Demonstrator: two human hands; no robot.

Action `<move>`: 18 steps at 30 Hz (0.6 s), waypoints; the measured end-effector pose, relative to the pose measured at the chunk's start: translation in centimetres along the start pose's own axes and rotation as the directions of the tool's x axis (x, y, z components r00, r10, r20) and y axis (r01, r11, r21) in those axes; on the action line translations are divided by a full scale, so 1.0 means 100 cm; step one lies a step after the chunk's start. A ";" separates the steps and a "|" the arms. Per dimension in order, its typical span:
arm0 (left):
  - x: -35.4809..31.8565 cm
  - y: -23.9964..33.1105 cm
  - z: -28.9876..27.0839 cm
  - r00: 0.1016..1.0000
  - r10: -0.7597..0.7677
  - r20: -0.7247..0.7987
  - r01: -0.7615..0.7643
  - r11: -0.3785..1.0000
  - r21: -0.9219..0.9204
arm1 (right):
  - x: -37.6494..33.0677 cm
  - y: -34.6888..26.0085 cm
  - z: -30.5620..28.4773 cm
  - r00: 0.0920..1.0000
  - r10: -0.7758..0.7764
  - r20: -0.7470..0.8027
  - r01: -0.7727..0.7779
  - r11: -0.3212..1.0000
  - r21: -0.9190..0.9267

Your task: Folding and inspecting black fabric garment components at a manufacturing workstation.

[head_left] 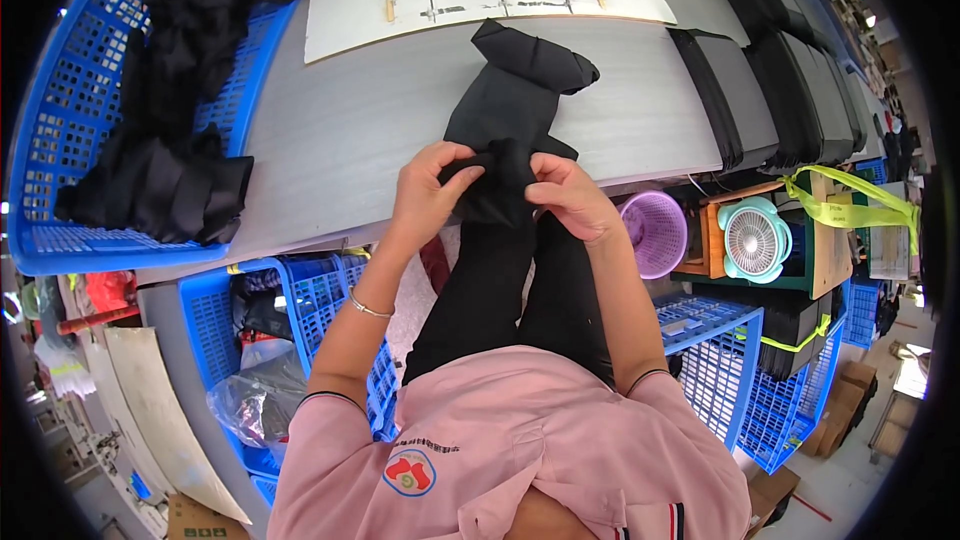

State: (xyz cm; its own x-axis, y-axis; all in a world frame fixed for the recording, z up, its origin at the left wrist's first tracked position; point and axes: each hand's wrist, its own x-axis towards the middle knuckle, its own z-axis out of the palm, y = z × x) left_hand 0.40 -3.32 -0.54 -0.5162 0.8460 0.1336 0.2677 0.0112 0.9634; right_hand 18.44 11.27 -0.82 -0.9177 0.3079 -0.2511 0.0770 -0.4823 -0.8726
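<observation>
A piece of black fabric (510,105) lies across the near edge of the grey table, its far end folded over and its near end hanging toward my lap. My left hand (432,190) pinches the cloth between thumb and fingers on its left side. On the right side my right hand (572,195) grips the same cloth, thumb and fingertips pressed together. Both hands are at the table's front edge, a short way apart, with a bunched fold between them. The fabric's exact kind of garment or part cannot be made out.
A blue basket (60,180) heaped with black cloth stands at the left. A white board (350,0) with markings lies beyond the fabric. Stacks of black and grey pieces (725,90) sit at the right. Below are a purple bin (655,235), a small fan (755,240) and blue crates (715,325).
</observation>
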 end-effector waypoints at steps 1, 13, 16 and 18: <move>0.000 -0.001 0.005 0.996 0.093 -0.014 -0.090 0.987 0.132 | 0.003 -0.001 0.007 1.000 0.002 0.002 -0.002 1.000 0.002; -0.003 -0.016 0.016 0.940 -0.033 -0.339 0.011 0.998 -0.066 | 0.005 -0.001 0.026 0.647 -0.350 -0.677 0.094 0.918 -0.385; -0.007 0.000 0.026 0.946 -0.165 -0.280 0.088 0.960 -0.267 | 0.003 0.000 0.029 0.743 -0.295 -0.600 0.195 0.954 -0.228; -0.007 -0.002 0.027 0.958 -0.111 -0.263 0.054 0.976 -0.212 | 0.005 0.004 0.031 0.738 -0.437 -0.515 0.155 0.852 -0.501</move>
State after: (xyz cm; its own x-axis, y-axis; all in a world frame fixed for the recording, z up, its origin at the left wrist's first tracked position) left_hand 2.89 -2.54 -1.43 -0.7385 0.6692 0.0825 0.0605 -0.0561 0.9966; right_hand 16.80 8.67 -0.03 -0.5100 0.8600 -0.0198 0.1188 0.0476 -0.9918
